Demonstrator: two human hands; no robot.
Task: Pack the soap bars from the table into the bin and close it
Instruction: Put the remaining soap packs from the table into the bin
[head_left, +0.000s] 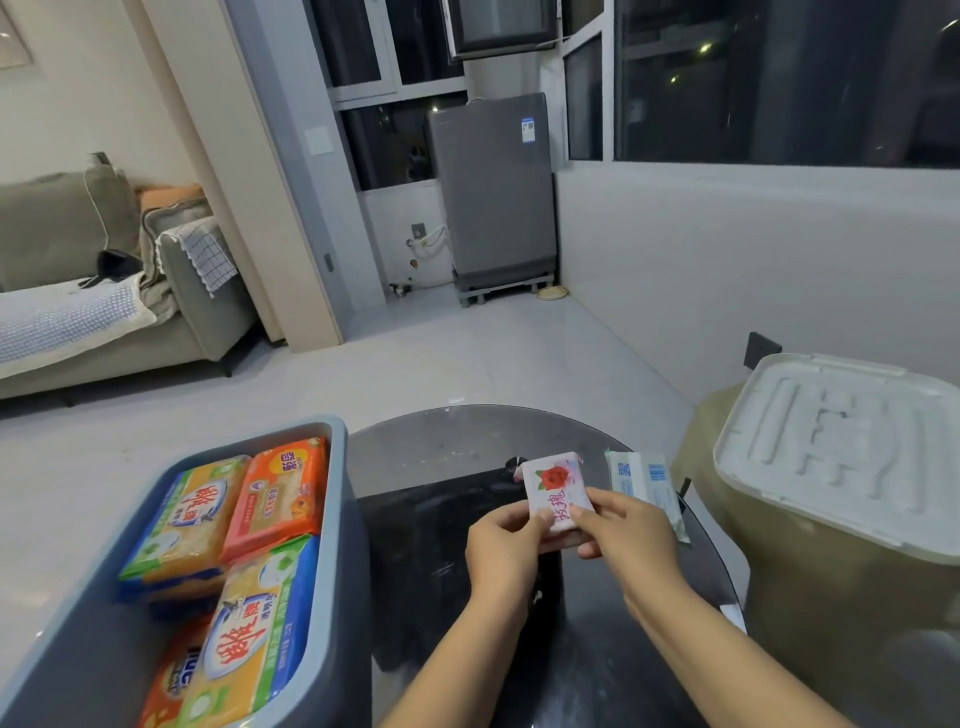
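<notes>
Left hand (501, 545) and right hand (626, 525) both grip pink soap bar (557, 493) — red rose print

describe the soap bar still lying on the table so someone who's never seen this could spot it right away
Start at the round dark glass table, between the grey bin and the white lid. Just beyond the right hand lies a white-wrapped soap bar, flat near the table's right edge. Unlike the pink rose-printed bar that both hands hold, it is pale with blue print and a small square code.
</notes>
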